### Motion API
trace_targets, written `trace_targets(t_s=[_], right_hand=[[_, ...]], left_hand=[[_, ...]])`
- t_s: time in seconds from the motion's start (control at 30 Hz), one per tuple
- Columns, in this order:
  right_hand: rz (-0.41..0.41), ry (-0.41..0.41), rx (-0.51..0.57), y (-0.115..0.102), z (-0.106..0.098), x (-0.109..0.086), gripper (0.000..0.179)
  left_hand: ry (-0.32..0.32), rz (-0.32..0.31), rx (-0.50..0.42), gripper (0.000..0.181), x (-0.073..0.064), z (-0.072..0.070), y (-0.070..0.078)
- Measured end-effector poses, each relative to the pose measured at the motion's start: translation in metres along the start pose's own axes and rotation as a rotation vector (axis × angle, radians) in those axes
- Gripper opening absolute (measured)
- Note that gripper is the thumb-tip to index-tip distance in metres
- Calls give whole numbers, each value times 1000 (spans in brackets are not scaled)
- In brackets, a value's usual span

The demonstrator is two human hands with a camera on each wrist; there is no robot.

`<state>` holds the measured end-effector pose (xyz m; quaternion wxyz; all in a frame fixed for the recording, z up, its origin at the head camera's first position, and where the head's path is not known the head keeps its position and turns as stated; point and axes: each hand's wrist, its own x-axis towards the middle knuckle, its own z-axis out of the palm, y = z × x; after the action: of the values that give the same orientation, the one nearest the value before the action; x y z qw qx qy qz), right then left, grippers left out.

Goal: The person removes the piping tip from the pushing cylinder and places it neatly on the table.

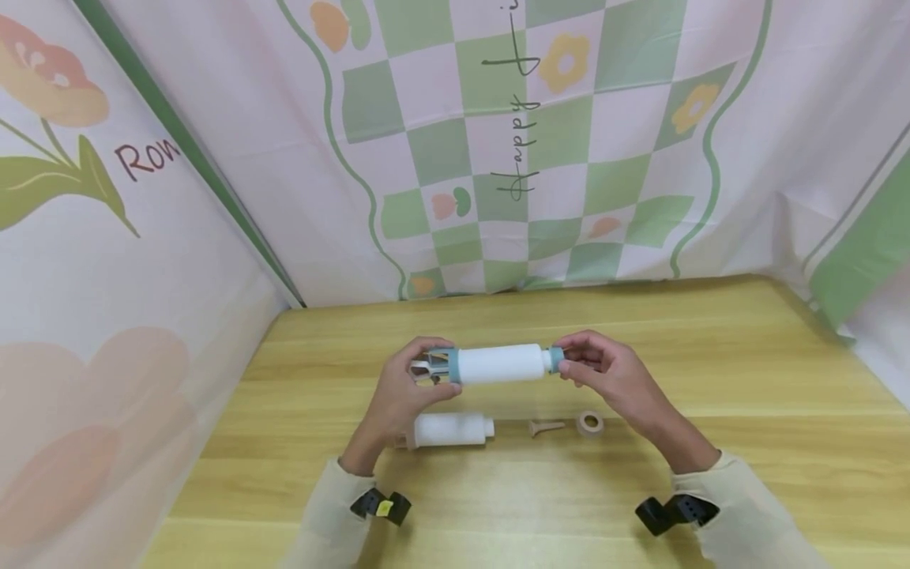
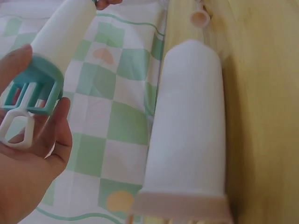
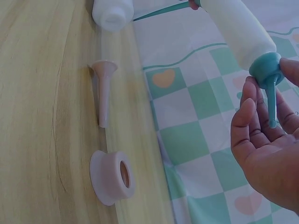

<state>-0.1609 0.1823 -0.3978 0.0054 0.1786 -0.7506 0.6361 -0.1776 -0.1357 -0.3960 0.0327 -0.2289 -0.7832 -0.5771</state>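
Note:
A white bottle [image 1: 501, 363] is held up level above the table between both hands. My left hand [image 1: 400, 395] grips its teal slotted end [image 2: 45, 77], from which a white loop [image 2: 18, 128] sticks out. At the other end, my right hand [image 1: 617, 379] pinches the teal cap [image 3: 265, 70], whose thin spout [image 3: 272, 105] points towards the palm. Below lies a second white bottle [image 1: 451, 429] on its side, with a pale pink collar [image 2: 182, 204] on one end. To its right are a pink funnel-shaped spout [image 3: 104, 91] and a pink ring [image 1: 589, 424].
The loose parts lie in a row on the wooden table [image 1: 320, 490]. Behind the table hangs a green-checked curtain [image 1: 554, 142], and a white printed curtain [image 1: 142, 276] covers the left side. Each wrist carries a black camera.

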Motion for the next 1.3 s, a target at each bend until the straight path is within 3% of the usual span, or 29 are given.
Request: trace_targets(t_s=[0.13, 0.3, 0.83, 1.3], right_hand=[[4, 1, 4, -1, 0, 0, 30], [11, -3, 4, -1, 0, 1, 31], [10, -8, 3, 2, -5, -1, 32], [3, -18, 26, 10, -6, -5, 31]], left_hand=[[-51, 20, 72, 51, 5, -5, 2], [-85, 38, 87, 50, 11, -10, 2], [-58, -7, 64, 48, 15, -25, -7], [-26, -126, 59, 49, 12, -53, -32]])
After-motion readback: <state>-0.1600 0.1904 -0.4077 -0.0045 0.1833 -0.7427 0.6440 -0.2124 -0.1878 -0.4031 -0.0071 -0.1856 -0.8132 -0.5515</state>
